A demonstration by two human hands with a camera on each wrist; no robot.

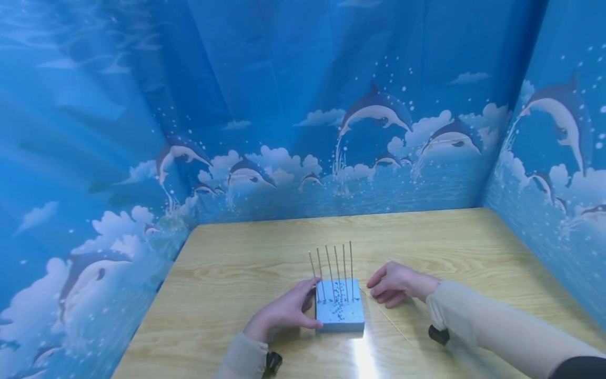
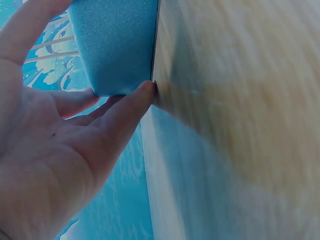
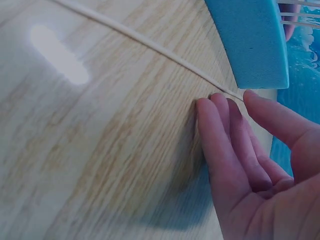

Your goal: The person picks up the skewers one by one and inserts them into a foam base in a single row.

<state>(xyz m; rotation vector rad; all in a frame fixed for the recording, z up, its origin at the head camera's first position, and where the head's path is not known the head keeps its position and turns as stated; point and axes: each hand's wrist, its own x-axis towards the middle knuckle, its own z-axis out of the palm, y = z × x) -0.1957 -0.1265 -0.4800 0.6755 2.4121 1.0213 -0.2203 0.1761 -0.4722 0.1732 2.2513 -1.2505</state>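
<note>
A light blue foam block (image 1: 352, 316) sits on the table, its top speckled with small dark holes. Several thin sticks (image 1: 351, 263) stand upright in a row across it. My left hand (image 1: 289, 308) holds the block by its left side, thumb at the near corner and fingers toward the far one. In the left wrist view, fingertips press low on the block's blue side (image 2: 117, 50). Another thin stick (image 3: 150, 44) lies on the table right of the block. Over its far end is my right hand (image 1: 397, 284), thumb and fingertips right at the stick with a gap between them.
The wood-grain table (image 1: 227, 263) is bounded at the back and sides by a blue curtain (image 1: 284, 116) printed with dolphins and clouds. A bright light reflection shows on the tabletop in front of the block.
</note>
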